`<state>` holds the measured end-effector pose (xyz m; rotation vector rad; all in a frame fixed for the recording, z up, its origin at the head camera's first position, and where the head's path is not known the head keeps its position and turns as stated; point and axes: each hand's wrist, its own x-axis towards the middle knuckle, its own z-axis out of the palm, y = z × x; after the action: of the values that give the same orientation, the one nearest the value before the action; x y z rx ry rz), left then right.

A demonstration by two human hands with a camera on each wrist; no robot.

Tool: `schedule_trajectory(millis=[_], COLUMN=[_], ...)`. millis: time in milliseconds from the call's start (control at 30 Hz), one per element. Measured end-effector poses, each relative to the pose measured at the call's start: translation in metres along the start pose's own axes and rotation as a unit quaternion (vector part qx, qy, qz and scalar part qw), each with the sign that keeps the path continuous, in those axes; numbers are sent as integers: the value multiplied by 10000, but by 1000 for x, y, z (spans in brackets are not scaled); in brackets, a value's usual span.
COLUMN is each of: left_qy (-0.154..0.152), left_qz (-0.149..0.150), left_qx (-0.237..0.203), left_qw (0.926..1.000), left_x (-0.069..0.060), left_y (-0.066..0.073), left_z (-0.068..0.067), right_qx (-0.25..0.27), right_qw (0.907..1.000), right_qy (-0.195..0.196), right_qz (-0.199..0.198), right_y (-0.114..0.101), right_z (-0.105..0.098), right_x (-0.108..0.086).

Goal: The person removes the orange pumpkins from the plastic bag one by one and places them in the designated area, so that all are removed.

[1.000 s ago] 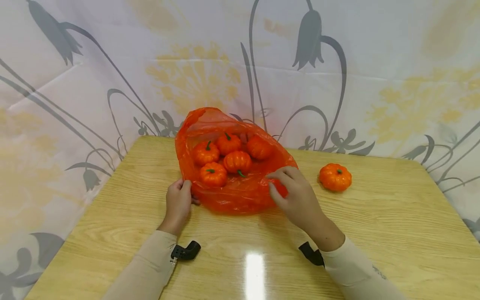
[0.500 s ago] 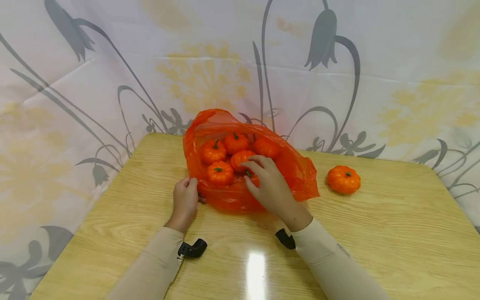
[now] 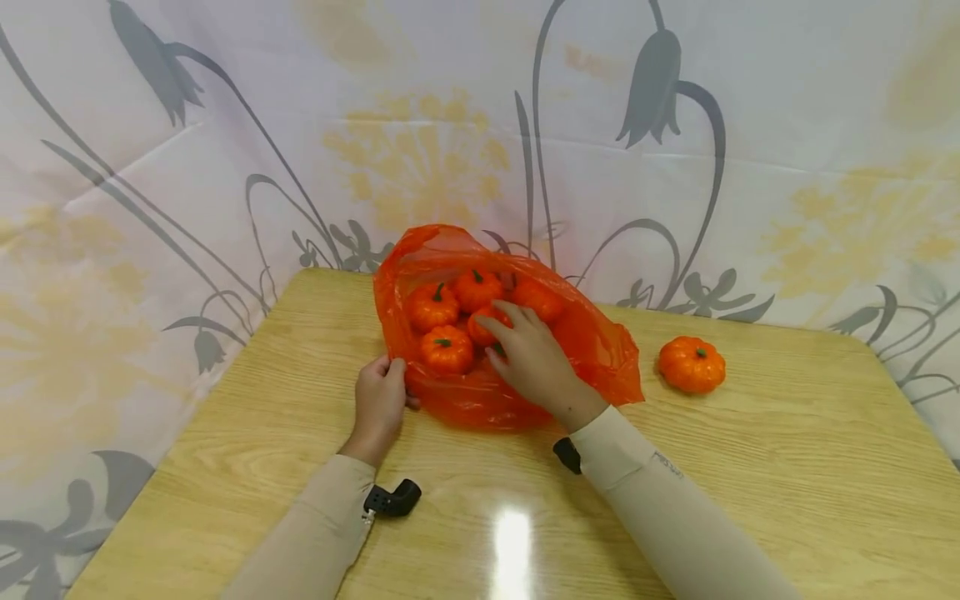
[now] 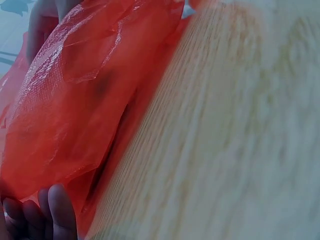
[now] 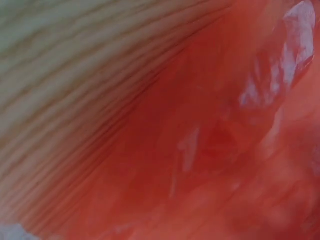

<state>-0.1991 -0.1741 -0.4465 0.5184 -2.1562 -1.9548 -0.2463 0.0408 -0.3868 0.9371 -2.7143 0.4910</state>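
An orange-red plastic bag (image 3: 461,404) lies with its mouth spread wide, several small orange pumpkins inside. My left hand (image 3: 378,404) grips the bag's left edge between thumb and fingers; its curled fingertips (image 4: 62,212) show against the film in the left wrist view. Reaching into the bag, my right hand (image 3: 531,358) has its thumb and fingers curled round a pumpkin (image 3: 480,327), which they partly cover. Beside it sit a front pumpkin (image 3: 446,350) and a left one (image 3: 432,307) with green stems. The right wrist view holds only blurred bag film (image 5: 175,150) and tabletop.
One more pumpkin (image 3: 692,365) sits on the wooden table (image 3: 787,467), to the right of the bag. Behind the table hangs a flower-printed cloth (image 3: 450,108). A black wrist device (image 3: 393,498) sits on the left sleeve.
My right hand has moved left from the bag's right edge to the middle pumpkin, and its fingers have come round it. The left hand keeps its grip on the edge.
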Motion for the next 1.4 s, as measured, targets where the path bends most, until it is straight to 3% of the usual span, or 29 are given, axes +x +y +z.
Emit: schedule_trajectory(millis=[233,567,800,1400], left_qy=[52,44,67,-21], left_qz=[95,90,154,48], left_qx=[65,191,138,70], left_qw=[9999,9998,9998,10000], left_x=[0,-1,-1,-2], left_y=[-2,-3,-2,1], left_z=[2,1,3,2], right_qx=[-228,-86,-114,-277], right_qw=[9991,9958,9965,9972], right_qy=[-332,-851,-814,-689], right_qz=[125,338,137,74], right_y=[8,13,15,13], right_z=[1,3,5,4], right_x=[8,13,13,3])
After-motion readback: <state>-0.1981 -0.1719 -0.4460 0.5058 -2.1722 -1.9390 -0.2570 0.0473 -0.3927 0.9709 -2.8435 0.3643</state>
